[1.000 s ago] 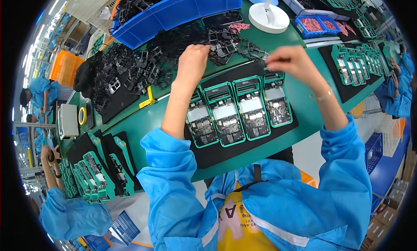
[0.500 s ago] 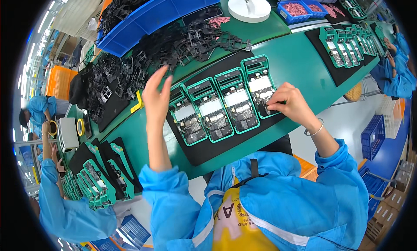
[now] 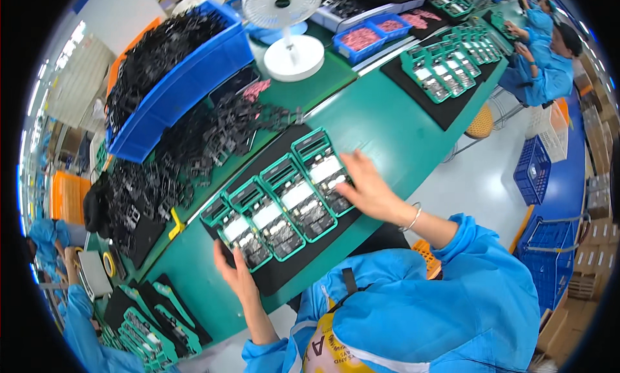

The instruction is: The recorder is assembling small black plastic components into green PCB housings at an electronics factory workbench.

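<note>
Several green frames [image 3: 272, 226] holding circuit boards and white panels stand side by side on a black mat [image 3: 290, 269] in front of me. My left hand [image 3: 242, 284] is beside the lower end of the leftmost frame [image 3: 247, 242], thumb and fingers apart, with nothing in it. At the other end of the row, my right hand [image 3: 376, 191] has its fingers spread along the right edge of the rightmost frame [image 3: 326, 173]. Its thumb reaches over that frame's lower part; whether it touches cannot be made out. No held thing shows in this hand.
Black plastic parts [image 3: 174, 150] lie heaped beyond the mat, below a full blue bin [image 3: 177, 89]. A white fan [image 3: 294, 56] and blue trays of pink pieces [image 3: 358, 42] stand behind. More green frames [image 3: 439, 69] sit far right. Co-workers sit at both ends.
My left hand has come down from near the black parts to the row's left end. My right hand has opened from a pinch and shifted off the rightmost board. The whole view has turned.
</note>
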A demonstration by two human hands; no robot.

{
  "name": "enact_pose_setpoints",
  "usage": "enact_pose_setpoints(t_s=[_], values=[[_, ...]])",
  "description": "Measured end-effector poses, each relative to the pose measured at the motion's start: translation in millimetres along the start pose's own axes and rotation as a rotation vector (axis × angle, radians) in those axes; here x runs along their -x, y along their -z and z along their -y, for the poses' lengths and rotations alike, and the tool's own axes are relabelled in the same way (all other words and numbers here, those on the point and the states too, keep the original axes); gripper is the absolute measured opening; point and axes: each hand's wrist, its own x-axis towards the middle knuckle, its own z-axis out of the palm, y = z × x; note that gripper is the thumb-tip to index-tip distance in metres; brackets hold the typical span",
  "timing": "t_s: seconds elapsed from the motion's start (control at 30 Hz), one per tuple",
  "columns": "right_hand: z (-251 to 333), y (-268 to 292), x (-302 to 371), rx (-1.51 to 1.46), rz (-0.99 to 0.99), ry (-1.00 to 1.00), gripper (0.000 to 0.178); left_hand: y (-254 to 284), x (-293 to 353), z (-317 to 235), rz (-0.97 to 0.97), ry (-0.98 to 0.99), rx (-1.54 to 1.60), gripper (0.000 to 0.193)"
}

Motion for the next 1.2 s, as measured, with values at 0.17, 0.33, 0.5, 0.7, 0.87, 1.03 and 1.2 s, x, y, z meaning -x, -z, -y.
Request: enact_pose_setpoints(t_s=[0.17, 0.33, 0.5, 0.7, 0.87, 1.03, 1.2], values=[[-2.8, 0.1, -30.3, -0.395, -0.162, -0.272, 0.078, -12.3, -6.5, -42.8, 0.036, 0.202, 0.582, 0.078], [-35.1, 36.4, -39.7, -0.511, 0.006, -0.263, 0.067, -29.7, 6.5, -88.4, 0.167, 0.225, 0.632, 0.076], [-80.4, 158.5, -45.2, -0.544, -0.058, -0.291, 0.046, -109.8, 0.5, -163.3, 0.391, 0.204, 0.753, 0.086], [-164.1, 303.2, -85.3, -0.535, -0.121, -0.408, 0.035, -273.4, -19.7, -229.3, 0.592, 0.024, 0.846, 0.087], [-297.7, 400.1, -115.6, -0.272, -0.345, -0.461, 0.042, -424.2, -14.5, -261.9, 0.602, -0.115, 0.820, 0.100], [-336.5, 423.1, -154.1, -0.257, -0.295, -0.432, 0.042, -504.6, -8.0, -267.6, 0.569, -0.100, 0.703, 0.105], [-430.6, 389.2, -172.5, 0.022, -0.302, -0.448, 0.080, -535.8, -15.4, -228.3, 0.499, -0.169, 0.488, 0.108]])
